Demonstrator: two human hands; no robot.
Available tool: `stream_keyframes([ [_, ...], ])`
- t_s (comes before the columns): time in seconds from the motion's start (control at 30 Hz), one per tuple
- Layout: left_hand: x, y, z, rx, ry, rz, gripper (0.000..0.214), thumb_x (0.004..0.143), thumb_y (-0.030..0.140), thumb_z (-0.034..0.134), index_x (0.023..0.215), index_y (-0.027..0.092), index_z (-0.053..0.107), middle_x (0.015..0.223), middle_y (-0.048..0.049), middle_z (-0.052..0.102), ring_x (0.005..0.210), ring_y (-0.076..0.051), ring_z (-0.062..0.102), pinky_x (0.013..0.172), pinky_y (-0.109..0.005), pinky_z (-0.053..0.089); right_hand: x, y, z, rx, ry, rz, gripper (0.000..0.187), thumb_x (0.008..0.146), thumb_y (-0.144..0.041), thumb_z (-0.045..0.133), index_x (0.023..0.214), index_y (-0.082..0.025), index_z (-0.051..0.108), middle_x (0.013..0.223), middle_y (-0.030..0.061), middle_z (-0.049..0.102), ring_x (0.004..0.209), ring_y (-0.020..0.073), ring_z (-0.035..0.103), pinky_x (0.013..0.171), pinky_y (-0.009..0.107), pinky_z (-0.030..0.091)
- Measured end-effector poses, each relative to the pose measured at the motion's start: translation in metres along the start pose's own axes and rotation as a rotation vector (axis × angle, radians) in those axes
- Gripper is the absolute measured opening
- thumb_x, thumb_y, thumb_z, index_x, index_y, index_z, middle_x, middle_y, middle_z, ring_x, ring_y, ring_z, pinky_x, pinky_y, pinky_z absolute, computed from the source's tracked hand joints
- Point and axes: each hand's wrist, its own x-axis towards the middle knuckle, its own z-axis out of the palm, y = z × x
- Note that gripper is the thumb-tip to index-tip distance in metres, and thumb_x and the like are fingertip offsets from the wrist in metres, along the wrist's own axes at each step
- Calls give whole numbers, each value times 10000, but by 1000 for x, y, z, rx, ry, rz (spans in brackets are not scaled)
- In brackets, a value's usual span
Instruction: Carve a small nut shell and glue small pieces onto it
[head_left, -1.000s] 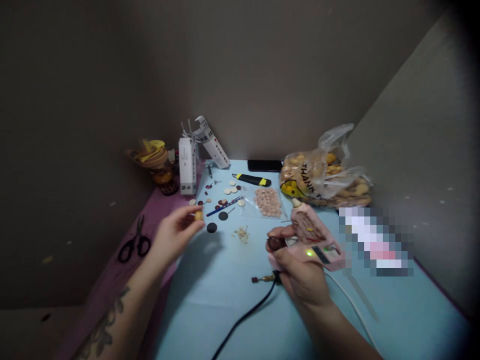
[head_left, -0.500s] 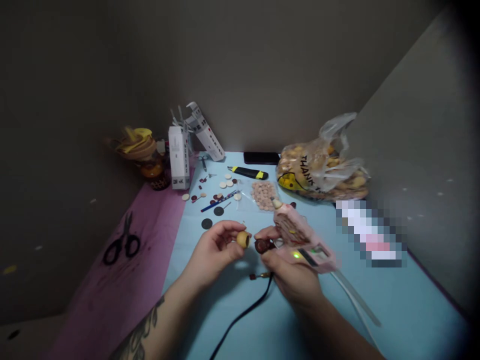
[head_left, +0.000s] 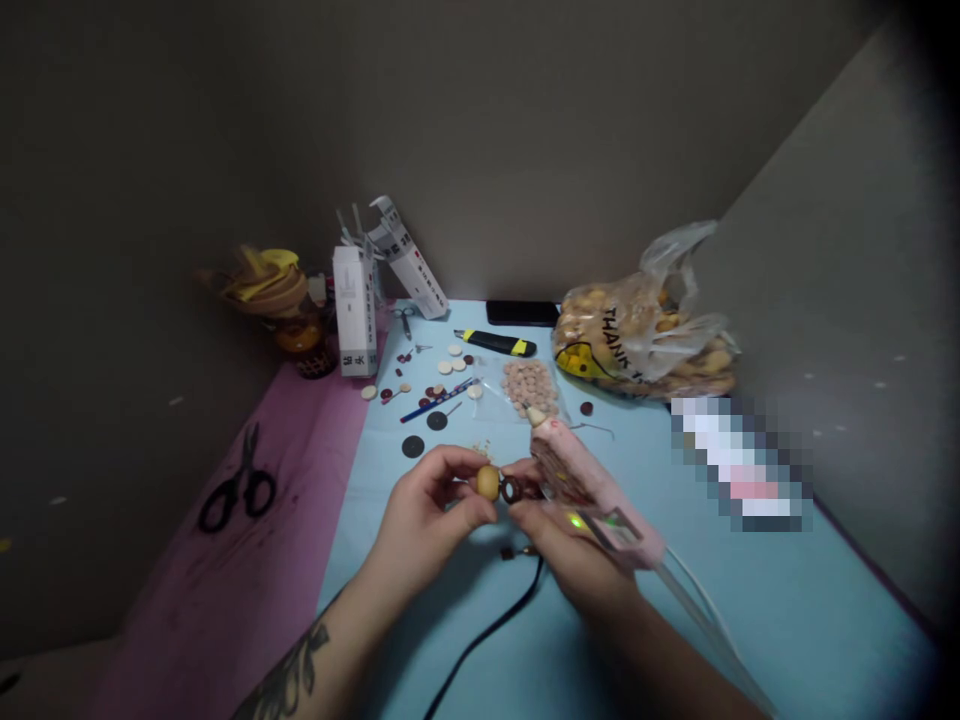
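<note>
My left hand [head_left: 431,515] pinches a small round tan wooden-looking piece [head_left: 488,484] between thumb and fingers. Close against its right side is a dark brown ring-like piece [head_left: 511,489], held by the thumb and fingertips of my right hand [head_left: 574,555]. The two pieces meet or nearly meet; I cannot tell if they touch. A pink hot glue gun [head_left: 596,490] also rests in my right hand, its nozzle pointing up and left, a green light lit on its side. Just below the hands lies a small brown-tipped rotary bit [head_left: 517,552], by a black cable [head_left: 487,632].
A bag of small beige pieces [head_left: 529,385], a utility knife [head_left: 496,343], a blue pencil [head_left: 439,400] and several small discs lie behind the hands. Black scissors [head_left: 240,490] are at left, white boxes [head_left: 355,315] behind. A filled plastic bag [head_left: 637,335] sits at back right.
The brown ring-like piece and the tan piece have come together between my hands. The glue gun has shifted left and slightly down, uncovering a brown disc and a thin hooked wire behind it.
</note>
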Motion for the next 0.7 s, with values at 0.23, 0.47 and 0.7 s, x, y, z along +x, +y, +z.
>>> stream_keyframes([
  [0.23, -2, -3, -2, 140, 5, 97, 257, 678, 204, 758, 905, 182, 640, 880, -17, 685, 805, -162, 639, 764, -289, 496, -4, -5, 5, -120, 81, -54, 526, 767, -222, 678, 1279, -291, 579, 1085, 61, 706, 955, 241, 679, 815, 396, 586],
  [0.47, -2, -7, -5, 268, -10, 161, 232, 704, 238, 756, 905, 188, 651, 877, -21, 695, 820, -171, 641, 779, -307, 507, -2, -9, 5, -208, 29, -75, 564, 784, -232, 660, 1327, -328, 541, 1121, 59, 692, 978, 245, 667, 815, 390, 582],
  [0.7, -1, -5, -5, 267, -24, 141, 222, 718, 252, 743, 904, 178, 648, 892, -40, 704, 822, -180, 654, 773, -320, 524, -2, -9, 4, -194, -5, -30, 510, 794, -232, 653, 1287, -328, 571, 1130, 60, 694, 989, 252, 677, 807, 388, 581],
])
